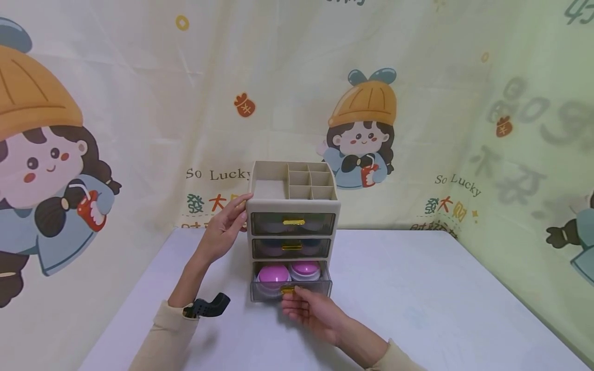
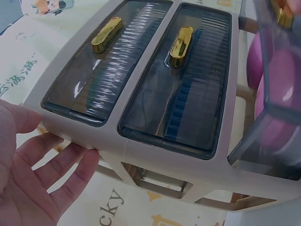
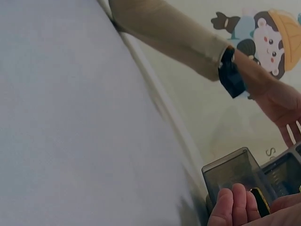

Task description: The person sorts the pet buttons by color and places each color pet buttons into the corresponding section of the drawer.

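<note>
A beige desktop drawer organizer (image 1: 293, 206) stands upright, its bottom drawer (image 1: 266, 294) pulled out. My right hand (image 1: 320, 315) pinches that drawer's gold handle (image 1: 287, 290) between thumb and curled fingers. Inside the drawer sit two round containers, a pink-lidded one (image 1: 274, 273) on the left and another pink-lidded container (image 1: 305, 268) on the right. My left hand (image 1: 221, 234) rests against the organizer's upper left side, fingers mostly extended, as the left wrist view also shows. The upper drawer (image 2: 89, 70) and the middle drawer (image 2: 188, 94) are closed, with things dimly visible through their dark fronts.
The organizer's top has one wide compartment (image 1: 271, 188) and several small ones. Beneath everything lies a white tabletop (image 1: 394, 288). A printed cloth (image 1: 287, 62) with cartoon figures hangs behind and beside it. A black strap mount (image 1: 211, 305) sticks out from the left wrist.
</note>
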